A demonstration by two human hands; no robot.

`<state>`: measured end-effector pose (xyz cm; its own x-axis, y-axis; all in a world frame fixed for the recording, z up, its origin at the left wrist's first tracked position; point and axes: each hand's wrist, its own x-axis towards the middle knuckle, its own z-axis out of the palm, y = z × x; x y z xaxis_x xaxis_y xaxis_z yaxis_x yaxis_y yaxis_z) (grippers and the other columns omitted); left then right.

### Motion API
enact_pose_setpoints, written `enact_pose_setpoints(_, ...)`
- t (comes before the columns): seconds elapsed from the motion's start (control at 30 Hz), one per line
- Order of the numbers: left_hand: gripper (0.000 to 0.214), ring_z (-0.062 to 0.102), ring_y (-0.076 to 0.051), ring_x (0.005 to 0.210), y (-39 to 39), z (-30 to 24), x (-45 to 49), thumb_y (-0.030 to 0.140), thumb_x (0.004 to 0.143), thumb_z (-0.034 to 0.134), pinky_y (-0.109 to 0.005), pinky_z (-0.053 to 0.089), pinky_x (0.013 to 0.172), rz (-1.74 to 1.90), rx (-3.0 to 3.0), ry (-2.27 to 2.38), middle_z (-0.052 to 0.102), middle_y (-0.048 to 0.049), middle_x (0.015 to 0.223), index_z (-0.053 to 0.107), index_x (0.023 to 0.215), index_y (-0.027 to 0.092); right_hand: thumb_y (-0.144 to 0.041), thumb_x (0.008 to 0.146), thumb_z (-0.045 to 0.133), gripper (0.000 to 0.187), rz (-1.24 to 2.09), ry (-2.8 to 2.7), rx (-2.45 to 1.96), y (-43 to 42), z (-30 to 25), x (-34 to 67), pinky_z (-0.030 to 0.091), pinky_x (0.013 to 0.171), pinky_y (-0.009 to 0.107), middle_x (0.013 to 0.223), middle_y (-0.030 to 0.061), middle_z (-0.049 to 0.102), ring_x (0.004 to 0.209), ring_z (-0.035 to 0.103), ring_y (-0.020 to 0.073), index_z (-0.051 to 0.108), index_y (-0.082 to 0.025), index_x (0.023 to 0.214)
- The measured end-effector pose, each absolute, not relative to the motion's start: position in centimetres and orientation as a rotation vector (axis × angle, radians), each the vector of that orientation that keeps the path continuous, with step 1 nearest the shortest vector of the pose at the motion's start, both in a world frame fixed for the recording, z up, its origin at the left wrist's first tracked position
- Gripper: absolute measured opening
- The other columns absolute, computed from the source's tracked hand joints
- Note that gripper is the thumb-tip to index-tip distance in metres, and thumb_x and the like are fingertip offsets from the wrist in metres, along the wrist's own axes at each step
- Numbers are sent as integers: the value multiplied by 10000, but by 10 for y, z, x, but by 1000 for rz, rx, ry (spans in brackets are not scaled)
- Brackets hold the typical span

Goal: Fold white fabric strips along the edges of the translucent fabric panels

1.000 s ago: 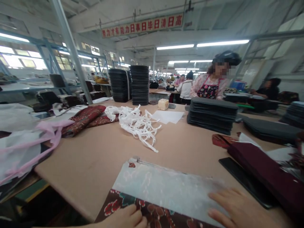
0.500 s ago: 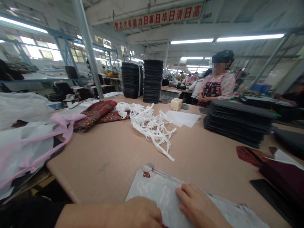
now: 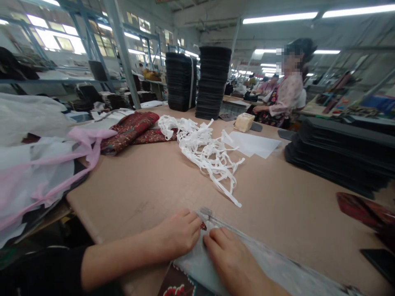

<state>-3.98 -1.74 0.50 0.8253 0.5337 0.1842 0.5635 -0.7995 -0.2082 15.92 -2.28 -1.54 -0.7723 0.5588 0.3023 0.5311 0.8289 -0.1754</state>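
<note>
A pale, translucent fabric sheet (image 3: 271,257) lies at the table's near edge, with a small red patterned spot showing by its far left corner. My left hand (image 3: 179,232) is closed at that corner, its fingertips pinching the sheet. Just right of it, my right hand (image 3: 226,255) has its fingers bent and pressed together on the same sheet. Under the sheet, at the bottom of the view, a dark patterned piece (image 3: 179,283) with red and white motifs shows in part.
White tangled strips (image 3: 206,148) lie mid-table, near white paper (image 3: 256,144) and a cream block (image 3: 244,122). Folded red patterned cloth (image 3: 129,129) is behind left. Black stacks (image 3: 212,82) stand at the back, another black stack (image 3: 339,156) at right. A person (image 3: 286,90) stands across the table.
My left hand has moved up and away from the near edge to the sheet's far corner. My right hand has shifted toward it. The dark patterned piece now shows below. The view has tilted down.
</note>
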Motion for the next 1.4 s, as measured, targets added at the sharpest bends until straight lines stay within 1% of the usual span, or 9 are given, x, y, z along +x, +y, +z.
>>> enact_pose_setpoints(0.13, 135, 512, -185, 702, -9, 7, -43, 134, 858, 468, -294, 383, 603, -261, -2839, -919, 582, -50, 771, 585, 789, 128, -139, 926, 341, 229, 9, -2613, -652, -20, -22, 160, 400, 670, 326, 871, 89, 553, 766, 473, 210, 542, -113, 1032)
enact_pose_setpoints(0.23, 115, 530, -150, 683, 2, 4, -46, 113, 809, 482, -245, 396, 602, -468, -2971, -1298, 581, -28, 750, 593, 796, 143, -192, 968, 239, 329, 75, -2539, -658, -18, -21, 164, 393, 673, 307, 856, 74, 547, 762, 470, 196, 561, -136, 1010)
enact_pose_setpoints(0.43, 86, 500, -103, 592, 20, -3, -47, 98, 709, 498, -196, 374, 545, -818, -2927, -1980, 553, 19, 670, 562, 708, 155, -187, 969, 230, 337, 125, -2508, -711, -14, -23, 160, 396, 678, 296, 840, 65, 540, 749, 469, 190, 554, -133, 1045)
enact_pose_setpoints(0.6, 134, 516, -128, 690, 17, 5, -47, 153, 806, 437, -236, 418, 642, -1009, -2955, -1808, 558, -10, 784, 564, 847, 168, -63, 895, 329, 343, 63, -2564, -803, -11, -26, 153, 410, 694, 317, 866, 80, 553, 763, 489, 211, 479, -101, 1202)
enact_pose_setpoints(0.83, 187, 524, -184, 844, 11, -10, -44, 134, 778, 478, -312, 441, 769, -876, -2946, -1617, 568, -53, 882, 542, 951, 164, -10, 771, 440, 394, 110, -2599, -995, -1, -27, 143, 446, 691, 304, 856, 75, 589, 763, 551, 214, 544, -132, 1130)
enact_pose_setpoints(0.97, 336, 513, -204, 929, 13, -20, -44, 88, 754, 456, -353, 426, 839, -800, -2859, -1582, 562, -65, 986, 510, 1072, 180, -37, 779, 459, 360, 316, -2647, -1085, -2, -12, 145, 469, 702, 288, 899, 87, 591, 796, 576, 208, 560, -133, 1111)
enact_pose_setpoints(1.07, 364, 518, -196, 922, 18, -14, -45, 51, 739, 417, -346, 429, 835, -808, -2817, -1560, 565, -57, 974, 522, 1061, 184, -77, 817, 460, 207, 444, -2646, -1153, 6, 3, 150, 467, 660, 264, 859, 65, 576, 736, 577, 179, 620, -161, 919)
enact_pose_setpoints(1.17, 334, 529, -184, 907, 33, -3, -45, 61, 745, 418, -321, 436, 822, -898, -2794, -1541, 576, -51, 941, 549, 1030, 174, -94, 837, 453, 187, 450, -2549, -1181, 36, 15, 160, 450, 674, 261, 819, 43, 571, 735, 568, 166, 618, -173, 792)
enact_pose_setpoints(1.4, 287, 519, -184, 1013, 127, 11, -35, 89, 790, 445, -319, 393, 905, -983, -2573, -1589, 596, -54, 1033, 582, 1025, 181, -148, 842, 452, 155, 183, -2151, -1530, 138, 12, 173, 406, 761, 295, 937, 66, 586, 864, 548, 187, 577, -163, 934)
